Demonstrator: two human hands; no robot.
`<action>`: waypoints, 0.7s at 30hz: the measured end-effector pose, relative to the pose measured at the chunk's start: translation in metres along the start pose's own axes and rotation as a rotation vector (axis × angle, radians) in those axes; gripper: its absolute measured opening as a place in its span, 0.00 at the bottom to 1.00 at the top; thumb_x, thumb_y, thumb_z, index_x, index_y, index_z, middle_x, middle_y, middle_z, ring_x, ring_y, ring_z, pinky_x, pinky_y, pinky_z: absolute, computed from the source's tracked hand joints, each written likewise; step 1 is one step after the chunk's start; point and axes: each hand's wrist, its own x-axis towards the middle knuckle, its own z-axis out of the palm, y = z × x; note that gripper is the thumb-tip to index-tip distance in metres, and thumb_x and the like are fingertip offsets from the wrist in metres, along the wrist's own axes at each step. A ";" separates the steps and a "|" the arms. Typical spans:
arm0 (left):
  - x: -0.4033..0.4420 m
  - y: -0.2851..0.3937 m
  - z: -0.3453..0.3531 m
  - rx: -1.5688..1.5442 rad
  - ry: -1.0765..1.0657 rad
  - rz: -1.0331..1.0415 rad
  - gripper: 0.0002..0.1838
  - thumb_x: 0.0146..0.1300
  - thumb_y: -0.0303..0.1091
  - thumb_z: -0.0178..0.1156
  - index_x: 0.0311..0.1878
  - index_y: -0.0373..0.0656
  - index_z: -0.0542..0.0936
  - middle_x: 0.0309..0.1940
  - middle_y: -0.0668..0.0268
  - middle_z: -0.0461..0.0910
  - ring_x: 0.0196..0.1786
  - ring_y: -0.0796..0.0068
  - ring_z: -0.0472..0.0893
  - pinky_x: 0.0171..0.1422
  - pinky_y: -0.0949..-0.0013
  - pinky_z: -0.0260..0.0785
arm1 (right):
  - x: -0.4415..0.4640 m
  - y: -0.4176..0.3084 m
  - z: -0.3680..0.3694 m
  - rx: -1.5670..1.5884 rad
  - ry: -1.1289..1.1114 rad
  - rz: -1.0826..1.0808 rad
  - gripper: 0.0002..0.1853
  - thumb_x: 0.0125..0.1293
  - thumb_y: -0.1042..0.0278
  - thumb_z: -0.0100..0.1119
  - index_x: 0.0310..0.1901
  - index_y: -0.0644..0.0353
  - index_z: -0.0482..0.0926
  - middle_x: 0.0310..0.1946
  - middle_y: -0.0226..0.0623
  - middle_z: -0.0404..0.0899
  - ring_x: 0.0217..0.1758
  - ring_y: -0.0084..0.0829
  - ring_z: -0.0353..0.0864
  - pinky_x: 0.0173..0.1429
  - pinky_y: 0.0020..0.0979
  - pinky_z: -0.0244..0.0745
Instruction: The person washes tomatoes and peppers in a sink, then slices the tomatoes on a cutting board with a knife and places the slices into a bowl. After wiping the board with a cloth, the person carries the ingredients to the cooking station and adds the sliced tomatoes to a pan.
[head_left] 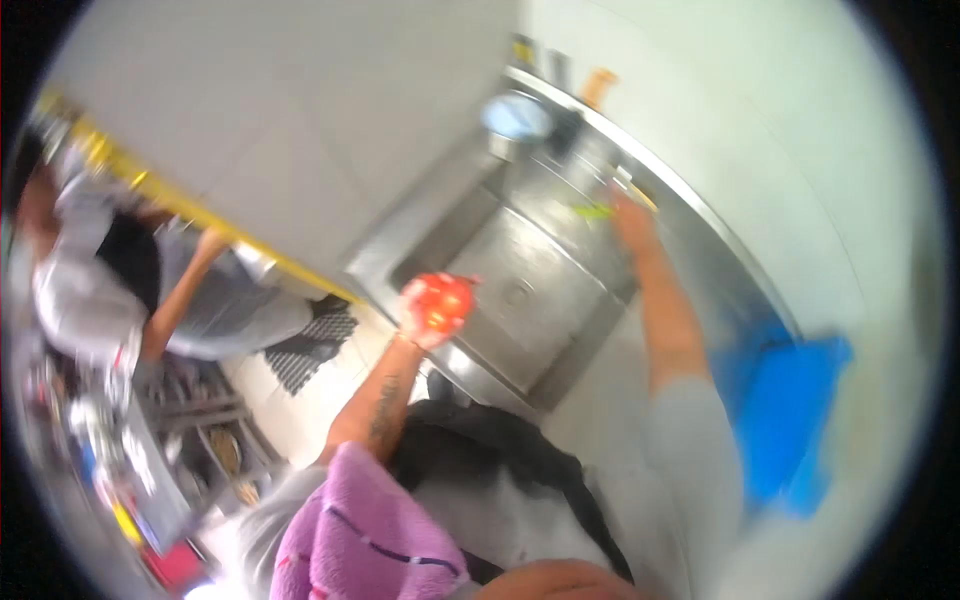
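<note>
My left hand [412, 312] is over the near left edge of a steel sink [520, 290], its fingers curled round shiny red tomatoes [445, 298]; how many is blurred. At the back of the sink, my right hand [632, 222] reaches out to the ledge by what looks like a small tap [622, 178]. Motion smears its fingers, so whether it grips anything is not visible. Just left of it lies a thin bright green thing [594, 211], too blurred to name.
A light blue round container [516, 118] stands at the sink's far corner. An orange-handled tool [598, 86] is behind the back rim. Blue plastic [795, 420] lies on the right. Beyond a yellow-edged partition [190, 205], another person [130, 260] stands near cluttered shelves.
</note>
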 end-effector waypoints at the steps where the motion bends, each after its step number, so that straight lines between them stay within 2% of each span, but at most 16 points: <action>1: -0.004 -0.001 0.000 0.008 -0.025 0.027 0.23 0.63 0.53 0.69 0.53 0.47 0.82 0.70 0.41 0.70 0.55 0.47 0.84 0.41 0.52 0.90 | 0.026 -0.030 -0.036 -0.114 -0.470 0.330 0.26 0.79 0.64 0.45 0.77 0.47 0.69 0.47 0.52 0.87 0.44 0.53 0.88 0.50 0.52 0.83; 2: -0.008 -0.003 -0.002 -0.010 -0.044 0.041 0.22 0.64 0.52 0.68 0.53 0.47 0.82 0.70 0.41 0.71 0.55 0.48 0.85 0.41 0.52 0.89 | 0.013 0.006 -0.002 -0.329 -0.443 0.102 0.29 0.78 0.65 0.45 0.79 0.42 0.65 0.51 0.53 0.86 0.44 0.54 0.88 0.50 0.55 0.81; 3: -0.009 -0.002 -0.002 -0.025 -0.062 0.054 0.22 0.66 0.52 0.67 0.53 0.46 0.82 0.70 0.41 0.71 0.56 0.48 0.85 0.41 0.51 0.89 | 0.021 0.004 -0.002 -0.043 -0.522 0.311 0.31 0.76 0.67 0.45 0.80 0.39 0.63 0.53 0.55 0.85 0.46 0.55 0.88 0.52 0.56 0.80; 4: -0.017 0.000 0.000 -0.004 -0.065 0.078 0.22 0.67 0.53 0.67 0.53 0.47 0.82 0.69 0.42 0.72 0.56 0.50 0.85 0.41 0.51 0.89 | 0.008 0.014 0.006 0.084 -0.454 0.223 0.32 0.76 0.68 0.43 0.81 0.39 0.61 0.52 0.57 0.85 0.49 0.56 0.87 0.54 0.55 0.79; 5: -0.023 0.005 0.000 0.016 -0.071 0.083 0.21 0.67 0.53 0.66 0.54 0.47 0.82 0.69 0.42 0.74 0.57 0.52 0.86 0.41 0.52 0.89 | 0.004 0.014 0.020 -0.135 -0.557 0.232 0.34 0.74 0.68 0.47 0.82 0.43 0.60 0.53 0.57 0.85 0.52 0.58 0.86 0.55 0.56 0.78; 6: -0.034 0.012 -0.002 0.020 -0.075 0.100 0.22 0.67 0.53 0.67 0.55 0.48 0.81 0.70 0.42 0.71 0.57 0.51 0.85 0.42 0.53 0.89 | -0.011 0.040 0.048 -0.070 -0.498 0.152 0.35 0.72 0.69 0.52 0.81 0.51 0.61 0.51 0.57 0.85 0.52 0.61 0.85 0.55 0.57 0.78; 8: -0.042 0.013 -0.007 -0.016 -0.102 0.105 0.23 0.68 0.53 0.66 0.57 0.49 0.80 0.72 0.42 0.68 0.58 0.50 0.84 0.44 0.54 0.89 | -0.031 0.035 0.045 -0.027 -0.349 0.033 0.35 0.66 0.66 0.64 0.75 0.60 0.68 0.42 0.55 0.85 0.48 0.59 0.84 0.53 0.56 0.78; 9: -0.055 0.015 -0.009 -0.019 -0.104 0.130 0.23 0.69 0.53 0.65 0.58 0.48 0.80 0.72 0.42 0.68 0.59 0.50 0.84 0.44 0.54 0.89 | -0.040 0.039 0.049 -0.099 -0.450 0.032 0.23 0.65 0.65 0.66 0.61 0.63 0.79 0.40 0.54 0.85 0.46 0.56 0.86 0.51 0.56 0.79; 10: -0.064 0.017 -0.008 -0.018 -0.103 0.156 0.23 0.70 0.53 0.64 0.58 0.48 0.79 0.72 0.42 0.68 0.59 0.51 0.84 0.44 0.54 0.89 | -0.040 0.005 0.025 -0.287 -0.605 0.064 0.12 0.66 0.64 0.66 0.47 0.62 0.85 0.42 0.52 0.87 0.46 0.54 0.87 0.50 0.53 0.82; 11: -0.082 0.024 -0.009 -0.011 -0.109 0.201 0.23 0.70 0.53 0.64 0.58 0.48 0.79 0.72 0.42 0.68 0.59 0.51 0.84 0.44 0.54 0.89 | -0.045 -0.034 0.002 -0.373 -0.694 0.087 0.11 0.67 0.63 0.64 0.44 0.60 0.87 0.46 0.50 0.88 0.48 0.51 0.89 0.51 0.49 0.85; 13: -0.128 0.032 -0.010 -0.033 -0.173 0.230 0.22 0.71 0.52 0.64 0.57 0.47 0.80 0.72 0.42 0.69 0.59 0.51 0.84 0.44 0.54 0.89 | -0.071 -0.062 -0.007 -0.597 -0.927 -0.219 0.13 0.71 0.62 0.59 0.48 0.59 0.87 0.48 0.48 0.89 0.49 0.51 0.90 0.53 0.48 0.85; 14: -0.153 0.038 -0.009 -0.035 -0.173 0.285 0.22 0.71 0.52 0.64 0.57 0.47 0.80 0.72 0.42 0.69 0.59 0.51 0.84 0.44 0.54 0.89 | -0.100 -0.048 0.010 -0.425 -0.683 -0.279 0.14 0.71 0.62 0.59 0.52 0.58 0.86 0.46 0.48 0.89 0.49 0.55 0.88 0.54 0.50 0.83; 16: -0.205 0.041 -0.013 -0.071 -0.220 0.342 0.22 0.71 0.51 0.63 0.58 0.46 0.79 0.72 0.42 0.69 0.59 0.51 0.84 0.45 0.53 0.88 | -0.107 -0.103 -0.012 -0.261 -0.479 -0.304 0.12 0.71 0.64 0.60 0.52 0.57 0.84 0.42 0.47 0.88 0.48 0.58 0.87 0.54 0.51 0.81; 17: -0.231 0.044 -0.015 -0.090 -0.201 0.395 0.22 0.72 0.52 0.63 0.60 0.46 0.79 0.73 0.42 0.68 0.59 0.52 0.84 0.46 0.53 0.88 | -0.099 -0.145 -0.032 -0.260 -0.494 -0.373 0.12 0.71 0.64 0.60 0.52 0.57 0.84 0.42 0.47 0.88 0.48 0.58 0.87 0.54 0.51 0.81; 19: -0.290 0.048 -0.024 -0.122 -0.229 0.449 0.23 0.71 0.52 0.64 0.60 0.47 0.79 0.73 0.42 0.68 0.60 0.52 0.84 0.46 0.53 0.88 | -0.073 -0.248 -0.065 -0.096 -0.586 -0.212 0.10 0.69 0.67 0.63 0.49 0.57 0.83 0.38 0.48 0.87 0.47 0.58 0.86 0.52 0.52 0.80; 21: -0.353 0.056 -0.033 -0.117 -0.223 0.480 0.23 0.70 0.53 0.65 0.59 0.47 0.79 0.74 0.42 0.68 0.60 0.51 0.84 0.46 0.53 0.89 | -0.063 -0.330 -0.068 0.000 -0.645 -0.254 0.09 0.68 0.69 0.64 0.48 0.59 0.82 0.38 0.49 0.87 0.45 0.57 0.86 0.50 0.52 0.80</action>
